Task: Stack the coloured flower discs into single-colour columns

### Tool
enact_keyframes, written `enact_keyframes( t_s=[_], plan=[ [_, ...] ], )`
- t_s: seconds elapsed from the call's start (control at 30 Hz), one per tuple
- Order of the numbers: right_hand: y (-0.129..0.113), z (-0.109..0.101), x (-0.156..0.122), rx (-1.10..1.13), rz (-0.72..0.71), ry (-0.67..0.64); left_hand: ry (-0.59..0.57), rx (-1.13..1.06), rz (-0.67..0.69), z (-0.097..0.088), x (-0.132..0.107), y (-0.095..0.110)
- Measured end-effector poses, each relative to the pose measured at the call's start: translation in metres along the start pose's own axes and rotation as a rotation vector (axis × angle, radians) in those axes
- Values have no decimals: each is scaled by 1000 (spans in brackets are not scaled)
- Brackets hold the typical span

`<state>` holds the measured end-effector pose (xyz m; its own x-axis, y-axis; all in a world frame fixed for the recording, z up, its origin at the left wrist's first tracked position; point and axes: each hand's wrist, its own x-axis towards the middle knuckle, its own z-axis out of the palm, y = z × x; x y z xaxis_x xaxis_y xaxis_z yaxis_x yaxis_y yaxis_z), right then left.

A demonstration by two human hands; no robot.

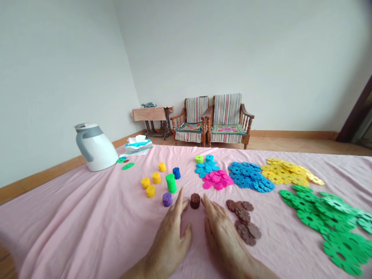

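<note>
from my end of the feed, both hands are open and gripping nothing: the left hand and the right hand have their fingers stretched forward, flanking the brown stack of notched discs. i take that stack as my landmark; it stands upright on the pink cloth. i can't tell whether any fingertip touches it.

just left of the brown stack i see the purple stack, with the green stack and the dark blue stack beyond it, and four yellow stacks farther left. right of my landmark lie loose brown discs. beyond it and rightward spread the pink pile, the light blue pile, the blue pile and the yellow pile; the green pile is far right.

for containers, well beyond the brown stack on the left, the tissue box has a white tissue poking from its top. left of that box stands the white jug, its inside hidden from me.
</note>
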<state>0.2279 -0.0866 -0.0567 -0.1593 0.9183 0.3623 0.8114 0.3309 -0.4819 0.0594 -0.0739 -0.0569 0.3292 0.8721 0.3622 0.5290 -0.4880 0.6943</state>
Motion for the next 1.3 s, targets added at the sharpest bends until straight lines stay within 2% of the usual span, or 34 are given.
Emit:
enact_keyframes(
  t_s=[1.0, 1.3],
  plan=[
    [-3, -7, 0, -33, -103, -18, -22, -17, 2, -1, 1, 2],
    [0, -6, 3, -43, -22, -56, -11, 10, 5, -1, 1, 2]
  ],
)
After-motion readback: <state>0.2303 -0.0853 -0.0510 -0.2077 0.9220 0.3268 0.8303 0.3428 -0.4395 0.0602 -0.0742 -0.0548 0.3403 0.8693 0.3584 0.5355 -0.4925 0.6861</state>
